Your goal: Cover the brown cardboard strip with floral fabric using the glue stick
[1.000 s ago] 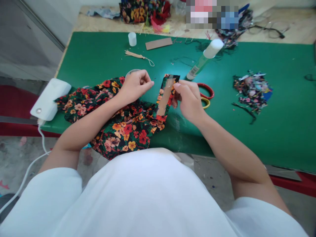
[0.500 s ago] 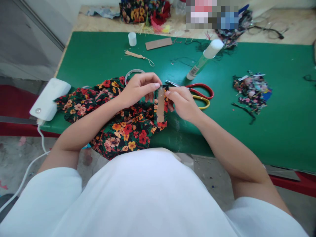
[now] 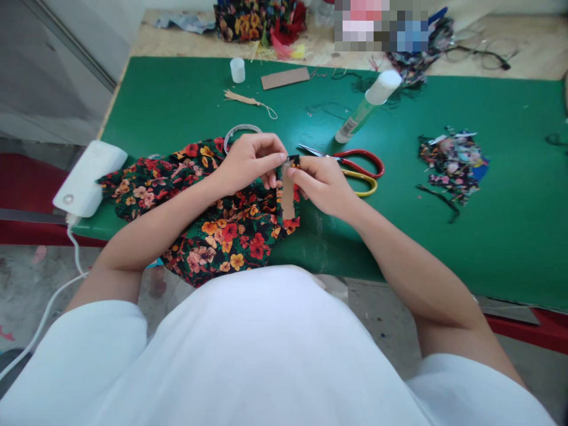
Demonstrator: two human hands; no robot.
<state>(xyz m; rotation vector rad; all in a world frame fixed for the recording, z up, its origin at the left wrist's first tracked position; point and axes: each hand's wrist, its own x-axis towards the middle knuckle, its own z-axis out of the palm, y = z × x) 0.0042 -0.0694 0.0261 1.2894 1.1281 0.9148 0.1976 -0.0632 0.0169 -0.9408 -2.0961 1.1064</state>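
Between my hands is a brown cardboard strip (image 3: 288, 201) with floral fabric folded over its edges, held upright lengthwise above the table's front part. My left hand (image 3: 255, 158) is closed, pinching the strip's top left corner between thumb and fingers. My right hand (image 3: 323, 182) is closed on the right side near the top, its thumb lying on the cardboard face. Dark floral fabric (image 3: 226, 236) with red, orange and pink flowers spreads under my left forearm. Beyond my right hand lie scissors (image 3: 361, 163) with one red and one yellow handle, partly hidden by it.
A glue stick (image 3: 366, 109) stands behind the scissors. Farther back lie a white cap (image 3: 238, 70), a tassel (image 3: 243, 98) and a bare cardboard strip (image 3: 285, 78). Fabric scraps (image 3: 457, 160) lie right; a white device (image 3: 91, 177) with a cable sits at the left edge. A ring of tape (image 3: 239, 129) touches the fabric.
My right thumb has moved left and slightly down, from the strip's right edge onto its cardboard face. My left hand has shifted slightly, still pinching the top.
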